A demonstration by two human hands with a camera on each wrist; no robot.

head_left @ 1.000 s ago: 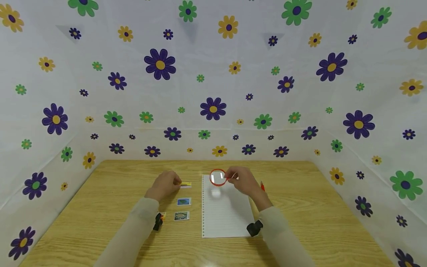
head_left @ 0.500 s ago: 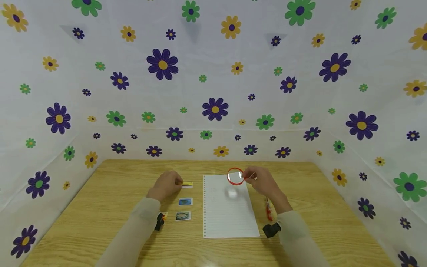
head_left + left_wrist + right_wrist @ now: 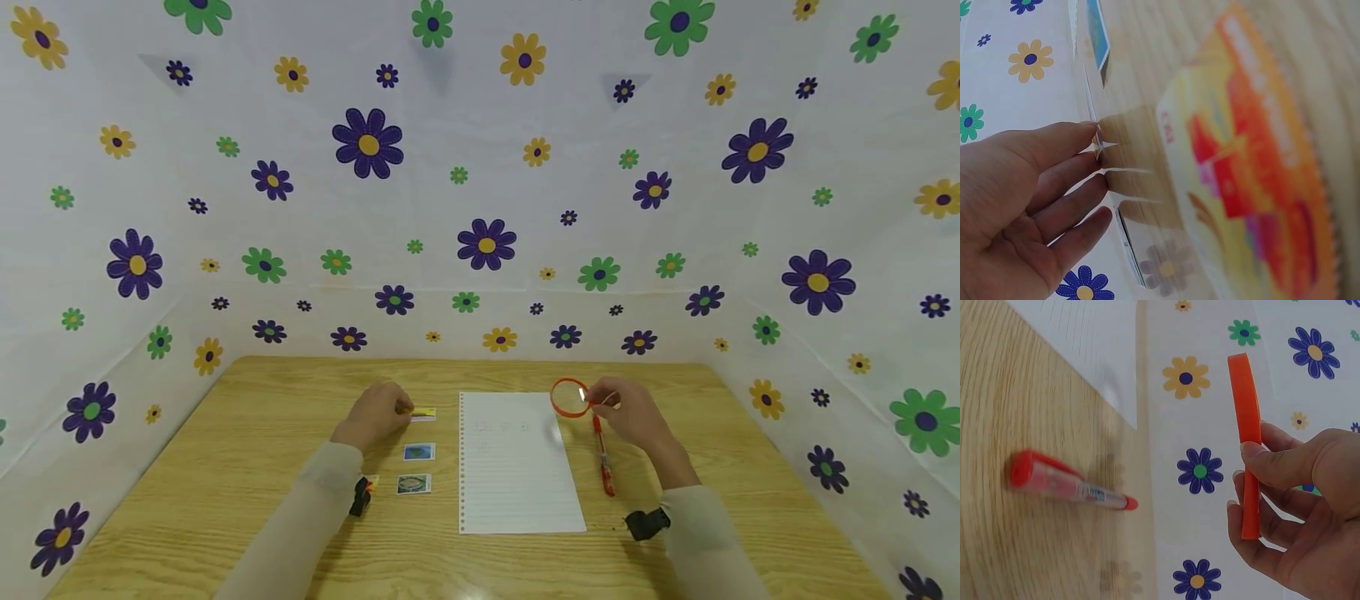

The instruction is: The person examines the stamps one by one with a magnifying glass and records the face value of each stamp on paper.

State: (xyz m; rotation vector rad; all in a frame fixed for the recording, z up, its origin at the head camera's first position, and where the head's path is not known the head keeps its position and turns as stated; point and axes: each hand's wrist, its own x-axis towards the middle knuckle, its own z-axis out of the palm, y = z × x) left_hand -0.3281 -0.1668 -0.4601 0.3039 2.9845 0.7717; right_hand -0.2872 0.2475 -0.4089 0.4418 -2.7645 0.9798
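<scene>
At the top of a short column of stamps, my left hand (image 3: 377, 412) pinches the edge of a yellow stamp (image 3: 424, 412) between thumb and forefinger. The left wrist view shows the stamp edge-on at the fingertips. Below lie a blue stamp (image 3: 419, 452) and a greenish one with an oval picture (image 3: 414, 484). An orange and yellow stamp (image 3: 1241, 175) with a perforated edge lies close under the left wrist. My right hand (image 3: 630, 408) grips a red-rimmed magnifying glass (image 3: 571, 397) by its handle, raised above the table. From the right wrist, its orange-red frame (image 3: 1247, 419) appears side-on.
A lined sheet of paper (image 3: 517, 479) with punched holes lies in the middle, bearing faint marks near its top. To its right lies a red pen (image 3: 603, 458). Flower-printed white sheeting (image 3: 420, 192) stands around the wooden table (image 3: 247, 467) at the back and sides.
My right hand has carried the magnifying glass rightward, from over the paper to its upper right corner, uncovering the pen. My left hand keeps its place at the yellow stamp.
</scene>
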